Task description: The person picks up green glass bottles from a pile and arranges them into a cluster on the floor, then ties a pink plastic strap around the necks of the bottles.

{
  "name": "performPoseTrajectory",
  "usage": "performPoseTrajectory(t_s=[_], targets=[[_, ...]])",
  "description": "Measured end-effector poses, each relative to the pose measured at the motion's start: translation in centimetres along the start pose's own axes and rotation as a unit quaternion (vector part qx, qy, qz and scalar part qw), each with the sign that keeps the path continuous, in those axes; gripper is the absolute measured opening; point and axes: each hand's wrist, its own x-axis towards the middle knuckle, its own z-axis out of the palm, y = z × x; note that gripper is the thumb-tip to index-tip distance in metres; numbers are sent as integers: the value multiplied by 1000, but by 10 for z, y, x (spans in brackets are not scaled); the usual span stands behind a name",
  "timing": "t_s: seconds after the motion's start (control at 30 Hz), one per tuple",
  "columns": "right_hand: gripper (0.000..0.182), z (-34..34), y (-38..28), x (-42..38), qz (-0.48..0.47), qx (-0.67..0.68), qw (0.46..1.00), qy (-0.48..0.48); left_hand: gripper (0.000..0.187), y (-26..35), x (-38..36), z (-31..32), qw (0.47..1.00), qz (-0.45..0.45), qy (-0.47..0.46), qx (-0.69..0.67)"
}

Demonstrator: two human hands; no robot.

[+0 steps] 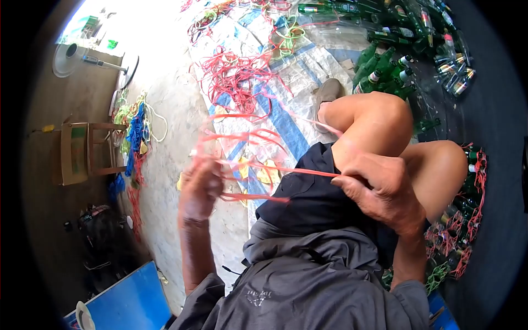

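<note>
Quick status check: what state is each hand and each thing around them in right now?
left hand: raised, blurred, closed on red plastic straps
right hand: closed, pinching the straps over the knee
red plastic straps: stretched taut between both hands
loose red strap pile: tangled on the woven mat
green bottles: lying heaped on their sides, caps on
woven mat: spread flat on the ground
fan: tipped over on the floor
</note>
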Motion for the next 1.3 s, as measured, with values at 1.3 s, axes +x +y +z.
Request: performPoseTrajectory(t_s=[1.3], targets=[[20, 39, 15, 20, -81, -34, 996, 13, 30, 25, 20, -70, 967, 180, 86, -158]])
